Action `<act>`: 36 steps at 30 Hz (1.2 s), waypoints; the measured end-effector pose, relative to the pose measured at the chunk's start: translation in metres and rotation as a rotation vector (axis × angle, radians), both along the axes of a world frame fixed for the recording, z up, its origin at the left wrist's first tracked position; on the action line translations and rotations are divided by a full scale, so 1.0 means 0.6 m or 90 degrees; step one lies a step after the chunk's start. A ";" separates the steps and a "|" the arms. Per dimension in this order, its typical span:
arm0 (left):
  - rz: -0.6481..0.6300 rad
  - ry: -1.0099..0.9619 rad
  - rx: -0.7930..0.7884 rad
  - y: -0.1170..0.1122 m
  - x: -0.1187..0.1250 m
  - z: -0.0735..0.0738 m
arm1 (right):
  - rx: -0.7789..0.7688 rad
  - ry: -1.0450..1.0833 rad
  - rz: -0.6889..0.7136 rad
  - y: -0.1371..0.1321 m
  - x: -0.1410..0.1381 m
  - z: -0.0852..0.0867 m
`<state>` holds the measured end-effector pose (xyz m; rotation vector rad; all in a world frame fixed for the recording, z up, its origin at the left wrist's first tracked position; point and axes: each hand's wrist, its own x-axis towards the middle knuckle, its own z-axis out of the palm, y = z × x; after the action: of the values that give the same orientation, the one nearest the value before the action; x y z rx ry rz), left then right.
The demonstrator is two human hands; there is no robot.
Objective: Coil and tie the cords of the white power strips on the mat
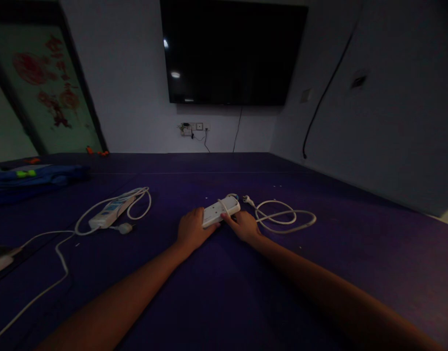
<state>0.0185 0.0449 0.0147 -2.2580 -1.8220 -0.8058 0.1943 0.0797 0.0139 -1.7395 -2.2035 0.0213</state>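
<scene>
A white power strip (213, 212) lies between my two hands, just above or on the dark purple surface (216, 292); which of the two I cannot tell. My left hand (191, 228) grips its left end, the thumb along the near edge. At its right end my right hand (244, 225) is closed, with the thumb on the white cord (224, 206) that crosses the strip's top. The rest of this cord (282, 230) runs out to the right in loose loops. Its plug (247, 200) rests on the surface just beyond my right hand.
Another white power strip (106, 217) lies at the left with its looped cord and plug (125, 228). A white block (0, 264) with a cord is at the left edge. Blue cloth (44, 176) lies farther back. A television (234, 51) hangs above wall sockets (199, 126).
</scene>
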 end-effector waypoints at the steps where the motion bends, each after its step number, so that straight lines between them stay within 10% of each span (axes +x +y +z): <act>1: 0.002 0.000 -0.003 0.000 0.000 0.000 | 0.003 -0.001 0.001 0.000 0.000 0.000; 36: 0.018 0.016 -0.039 -0.002 0.000 0.006 | -0.001 -0.006 0.004 -0.005 -0.001 0.003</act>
<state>0.0188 0.0435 0.0181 -2.2634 -1.8880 -0.7239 0.1939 0.0769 0.0158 -1.7365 -2.2159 0.0170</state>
